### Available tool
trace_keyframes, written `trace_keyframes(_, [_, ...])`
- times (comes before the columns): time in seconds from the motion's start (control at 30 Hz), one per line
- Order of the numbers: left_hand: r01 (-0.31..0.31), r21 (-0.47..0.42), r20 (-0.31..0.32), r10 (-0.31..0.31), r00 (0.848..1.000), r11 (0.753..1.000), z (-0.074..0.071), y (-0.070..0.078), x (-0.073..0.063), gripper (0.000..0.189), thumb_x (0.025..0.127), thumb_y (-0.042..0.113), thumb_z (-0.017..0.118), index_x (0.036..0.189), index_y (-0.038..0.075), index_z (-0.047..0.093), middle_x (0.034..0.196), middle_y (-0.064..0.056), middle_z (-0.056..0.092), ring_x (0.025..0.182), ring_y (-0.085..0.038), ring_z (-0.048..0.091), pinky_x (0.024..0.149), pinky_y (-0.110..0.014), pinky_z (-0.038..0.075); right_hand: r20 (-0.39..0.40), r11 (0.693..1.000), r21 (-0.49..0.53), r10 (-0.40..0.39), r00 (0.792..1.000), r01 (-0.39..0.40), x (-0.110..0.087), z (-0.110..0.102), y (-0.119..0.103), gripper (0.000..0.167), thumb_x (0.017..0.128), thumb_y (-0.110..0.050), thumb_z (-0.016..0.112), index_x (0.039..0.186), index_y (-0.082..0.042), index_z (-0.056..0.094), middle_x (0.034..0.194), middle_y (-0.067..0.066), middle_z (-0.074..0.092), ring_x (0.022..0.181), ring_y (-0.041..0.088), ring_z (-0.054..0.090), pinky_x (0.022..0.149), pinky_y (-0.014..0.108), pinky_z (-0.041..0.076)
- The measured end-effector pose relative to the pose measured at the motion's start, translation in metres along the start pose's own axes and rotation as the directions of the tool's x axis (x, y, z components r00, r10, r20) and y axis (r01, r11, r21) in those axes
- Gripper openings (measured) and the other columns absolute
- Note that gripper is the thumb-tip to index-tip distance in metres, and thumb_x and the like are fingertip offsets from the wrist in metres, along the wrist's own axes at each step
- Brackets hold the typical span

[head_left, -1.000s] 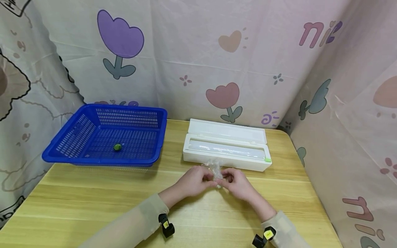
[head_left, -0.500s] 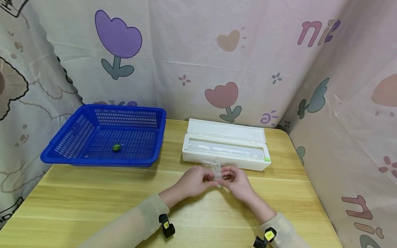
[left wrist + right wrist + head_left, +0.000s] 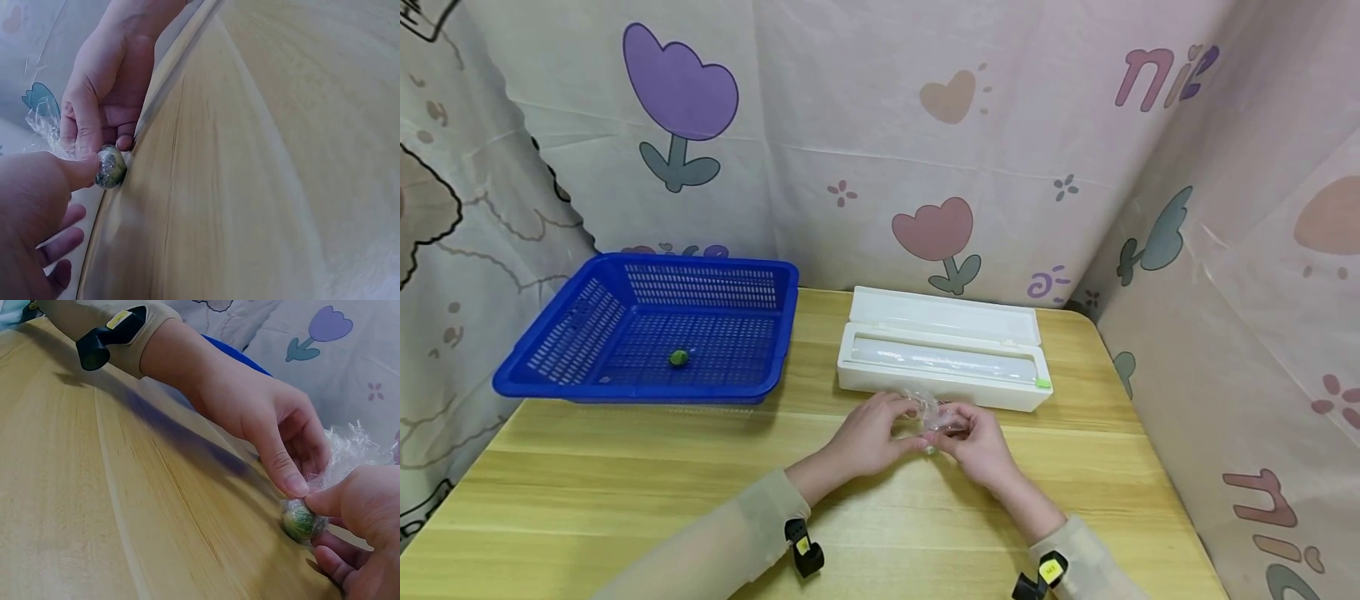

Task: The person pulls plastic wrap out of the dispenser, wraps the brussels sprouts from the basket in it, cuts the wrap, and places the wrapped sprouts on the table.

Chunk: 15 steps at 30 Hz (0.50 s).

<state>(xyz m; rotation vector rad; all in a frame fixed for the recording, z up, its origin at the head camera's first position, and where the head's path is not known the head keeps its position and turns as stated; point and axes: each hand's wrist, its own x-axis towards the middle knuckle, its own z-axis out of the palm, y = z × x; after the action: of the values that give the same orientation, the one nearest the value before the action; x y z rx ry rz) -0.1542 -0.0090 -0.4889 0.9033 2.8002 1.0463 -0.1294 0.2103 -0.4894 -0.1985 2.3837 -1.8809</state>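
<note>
A small round green vegetable, much like a Brussels sprout (image 3: 299, 522), sits wrapped in clear cling film (image 3: 356, 450) just above or on the table. My left hand (image 3: 868, 435) has its thumb at the gathered neck of the film, with its fingers spread around the loose end. From the other side my right hand (image 3: 976, 443) pinches that neck beside the sprout, thumb against thumb; in the right wrist view some of its fingers curl under the sprout. Crumpled film sticks up between the hands. A second, similar green piece (image 3: 679, 357) lies in the blue basket (image 3: 647, 392).
Behind the hands stands a white cling film box (image 3: 940, 387), lid raised, with the film roll (image 3: 943, 358) inside. The basket is at the back left of the wooden table (image 3: 700, 483). A printed curtain (image 3: 820, 100) hangs behind and on both sides.
The loose film end has folded over to the right, toward the right hand. The left fingers have spread a little apart. The basket and box stand as before; the view drifts slightly.
</note>
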Motion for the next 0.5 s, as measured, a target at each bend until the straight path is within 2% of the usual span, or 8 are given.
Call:
trace_keyframes(0.1, [-0.026,-0.033,-0.02,0.026,0.999,0.999,0.0006,0.0008,0.0003,0.043,0.09,0.044,0.085,0.126,0.022,0.075,0.123,0.006,0.07,0.113,-0.016,0.062,0.098,-0.042,0.053,0.011,1.0,0.015,0.012,1.0,-0.013,-0.0001,-0.0004,0.0001,0.032,0.084,0.004,0.086,0.114,0.005,0.073,0.101,0.016,0.078,0.09,0.024,0.075,0.081,0.03,0.061])
trace_keyframes(0.23, [-0.057,-0.07,-0.043,0.055,0.998,0.996,0.0019,0.0007,0.0011,0.036,0.089,0.037,0.087,0.121,0.024,0.076,0.124,0.008,0.071,0.113,-0.015,0.064,0.099,-0.04,0.053,0.024,1.0,0.001,0.018,1.0,-0.018,0.0008,-0.0009,0.0,0.027,0.085,0.001,0.086,0.11,0.004,0.077,0.102,0.015,0.079,0.094,0.023,0.075,0.084,0.031,0.061])
trace_keyframes(0.37, [-0.088,-0.084,-0.06,0.083,0.995,0.993,0.0027,0.0014,0.001,0.033,0.089,0.032,0.088,0.119,0.025,0.077,0.124,0.01,0.072,0.113,-0.014,0.064,0.1,-0.039,0.052,0.028,0.999,-0.038,0.001,1.0,0.0,0.0012,-0.0011,-0.0001,0.021,0.085,0.001,0.086,0.105,0.002,0.08,0.101,0.013,0.079,0.096,0.023,0.075,0.088,0.032,0.06])
trace_keyframes(0.5, [-0.09,-0.109,-0.057,0.084,0.995,0.99,0.0027,0.0028,0.0005,0.03,0.089,0.029,0.088,0.116,0.025,0.077,0.119,0.011,0.073,0.109,-0.014,0.065,0.096,-0.037,0.053,0.01,0.995,-0.098,-0.009,1.0,0.01,0.0006,-0.0009,0.0002,0.015,0.085,0.0,0.087,0.099,-0.001,0.081,0.096,0.01,0.079,0.09,0.018,0.074,0.084,0.028,0.059])
